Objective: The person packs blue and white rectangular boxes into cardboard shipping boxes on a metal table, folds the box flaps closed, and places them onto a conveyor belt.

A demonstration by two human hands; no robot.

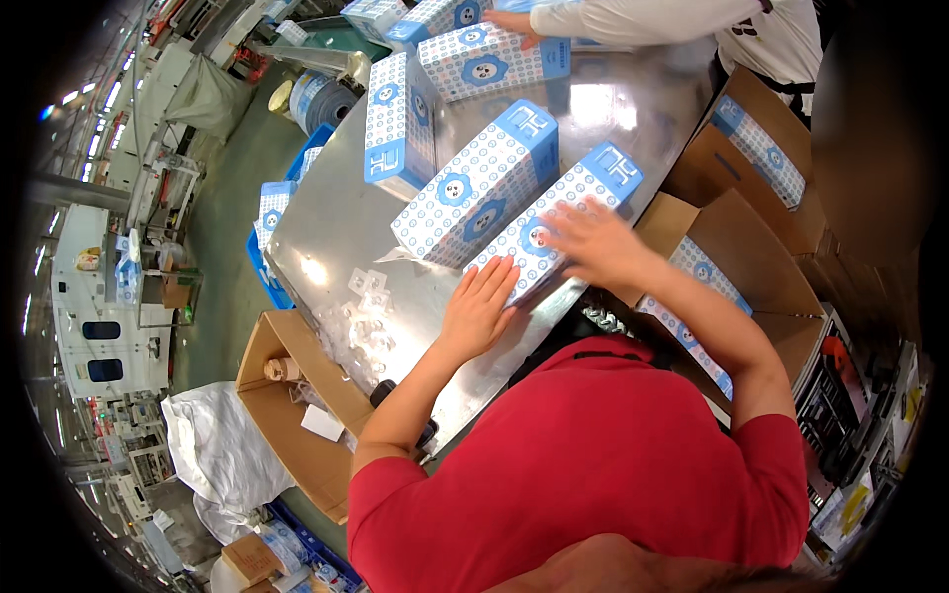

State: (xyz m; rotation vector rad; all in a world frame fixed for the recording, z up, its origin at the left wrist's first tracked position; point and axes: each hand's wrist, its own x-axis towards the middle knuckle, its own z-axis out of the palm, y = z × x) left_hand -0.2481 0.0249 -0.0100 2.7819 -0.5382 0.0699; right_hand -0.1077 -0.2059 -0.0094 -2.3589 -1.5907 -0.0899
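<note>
A long blue-and-white patterned package point(514, 237) lies on the shiny metal table point(331, 212) just in front of me. My left hand point(477, 311) rests flat on its near left end, fingers straight and side by side. Over the package's middle, my right hand point(600, 249) is spread, slightly smeared by motion; whether its palm touches is hard to tell. Right behind lies a second such package point(479, 188), with a loose flap of wrap at its near end. A third package point(388, 124) sits farther left.
Across the table a co-worker's hand point(516, 25) touches another package point(484, 64). Open cardboard boxes point(756, 252) holding packages stand at right. Another cardboard box point(297, 420) is at left, near clear plastic pieces point(366, 316). A blue bin point(262, 259) stands beyond the table's left edge.
</note>
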